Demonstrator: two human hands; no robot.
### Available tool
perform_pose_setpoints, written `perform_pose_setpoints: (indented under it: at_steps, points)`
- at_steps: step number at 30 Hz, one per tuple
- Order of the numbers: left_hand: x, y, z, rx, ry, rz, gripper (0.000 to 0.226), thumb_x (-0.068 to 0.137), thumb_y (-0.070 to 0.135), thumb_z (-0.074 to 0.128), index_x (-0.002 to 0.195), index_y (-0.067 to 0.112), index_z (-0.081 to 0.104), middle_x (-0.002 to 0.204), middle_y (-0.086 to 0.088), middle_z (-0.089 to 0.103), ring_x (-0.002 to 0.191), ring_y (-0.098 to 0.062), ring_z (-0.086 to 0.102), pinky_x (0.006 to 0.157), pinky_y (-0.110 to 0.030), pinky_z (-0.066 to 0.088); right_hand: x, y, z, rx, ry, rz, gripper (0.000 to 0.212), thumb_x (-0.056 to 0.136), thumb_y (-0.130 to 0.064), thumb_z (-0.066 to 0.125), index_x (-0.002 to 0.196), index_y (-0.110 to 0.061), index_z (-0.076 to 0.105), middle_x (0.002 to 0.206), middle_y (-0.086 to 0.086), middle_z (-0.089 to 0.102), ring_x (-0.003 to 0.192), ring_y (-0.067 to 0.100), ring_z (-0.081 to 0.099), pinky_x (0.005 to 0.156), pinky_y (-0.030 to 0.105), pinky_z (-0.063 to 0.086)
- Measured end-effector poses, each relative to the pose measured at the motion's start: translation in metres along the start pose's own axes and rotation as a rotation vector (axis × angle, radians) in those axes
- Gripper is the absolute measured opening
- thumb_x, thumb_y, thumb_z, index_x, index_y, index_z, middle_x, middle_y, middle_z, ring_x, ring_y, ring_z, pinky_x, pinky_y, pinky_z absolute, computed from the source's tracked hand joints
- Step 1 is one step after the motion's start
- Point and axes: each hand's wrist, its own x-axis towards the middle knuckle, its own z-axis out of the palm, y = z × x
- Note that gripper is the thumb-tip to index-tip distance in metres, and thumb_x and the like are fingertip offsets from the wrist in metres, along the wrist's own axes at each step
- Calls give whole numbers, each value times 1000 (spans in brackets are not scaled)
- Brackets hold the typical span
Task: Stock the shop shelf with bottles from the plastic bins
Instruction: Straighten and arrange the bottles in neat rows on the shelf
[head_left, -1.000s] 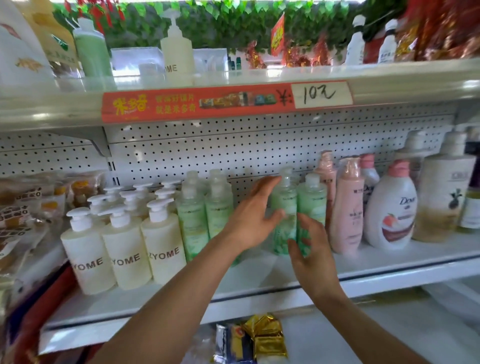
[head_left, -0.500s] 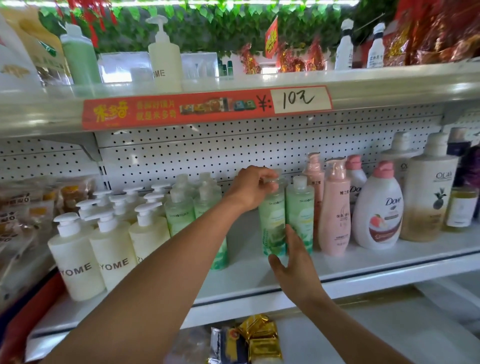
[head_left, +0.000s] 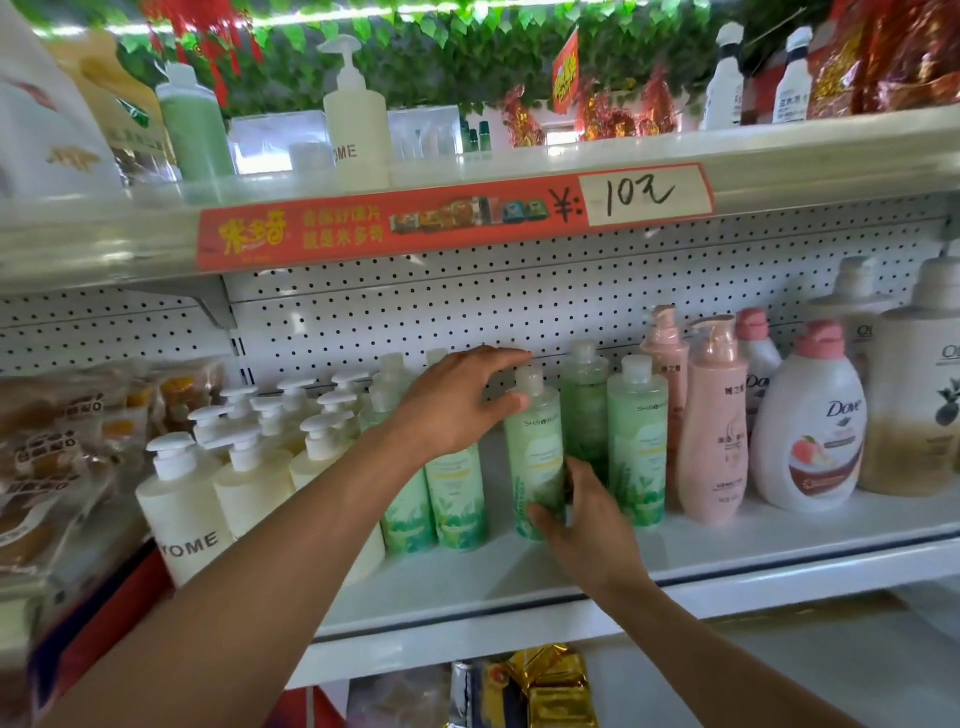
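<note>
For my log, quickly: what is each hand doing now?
Left hand: grips the green bottle near its cap.
Right hand: holds the same bottle low down.

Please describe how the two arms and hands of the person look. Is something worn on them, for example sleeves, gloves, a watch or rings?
Both forearms are bare up to the frame edge; no sleeve shows. The left hand and the right hand wear no gloves. No watch or bracelet shows on either wrist, and no ring on the fingers that can be seen. There are no markings.
</note>
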Motion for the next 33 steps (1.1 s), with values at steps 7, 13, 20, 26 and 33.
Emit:
perform_pose_setpoints:
  at_steps: [7,13,20,26,33]
  points:
    - [21,-13,-15,147,-128,-15,41,102,19,43,140,33,47,148,6,44,136,-17,40,111,-28,30,26,-6,13,-19,-70,15,53,87,-32,68,131,-20,40,123,-2,60,112,18,58,90,41,52]
    - [47,-29,-25,136,-242,-126,59,96,-1,34,137,38,49,152,1,38,125,-22,49,89,-27,43,55,-11,28,-7,-84,51,50,85,-27,69,128,-20,45,119,-1,62,107,19,61,92,39,52]
    - [73,-39,-30,107,-316,-206,41,103,18,35,141,29,48,147,-7,46,120,-25,54,81,-22,39,87,-15,48,1,-89,92,44,82,-39,69,117,-24,47,112,-2,64,102,21,63,86,43,54]
    - [84,-44,-26,85,-312,-213,42,104,18,30,140,27,49,148,-8,44,122,-24,51,85,-22,36,99,-9,61,37,-53,104,43,80,-42,69,112,-25,47,108,-2,64,97,22,63,82,43,54]
    - [83,-48,-23,69,-336,-201,41,103,29,37,144,29,43,151,-1,38,130,-19,44,95,-24,33,82,-15,44,13,-98,146,50,93,-22,60,139,-16,39,132,6,57,121,24,55,96,33,45]
